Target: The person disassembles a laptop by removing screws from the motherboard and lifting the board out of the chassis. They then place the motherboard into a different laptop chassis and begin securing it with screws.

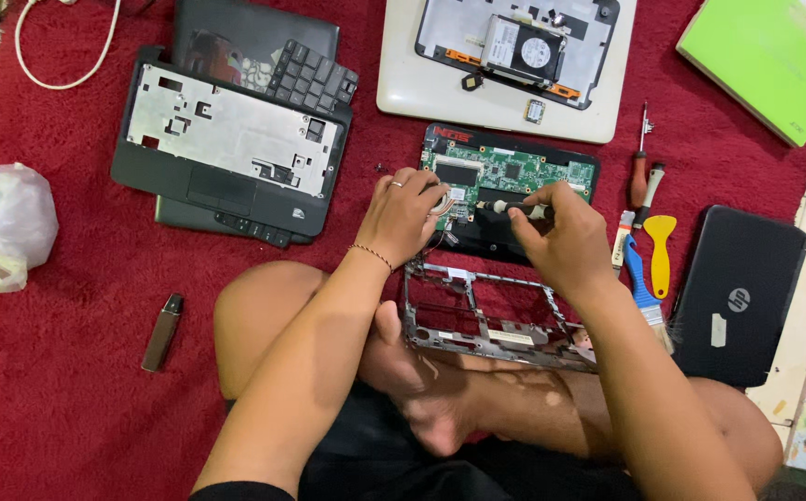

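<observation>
flat green circuit board [514, 172] under hands

Both forearms reach forward, the left hand [403, 211] curled palm-down, the right hand [556, 232] closed in a pinch beside it

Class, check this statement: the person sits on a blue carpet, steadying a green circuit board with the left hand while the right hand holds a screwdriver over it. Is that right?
Not quite: the carpet is red, not blue, as the head view shows. The rest stands: the left hand rests on the green circuit board while the right hand holds a screwdriver over it.
</observation>
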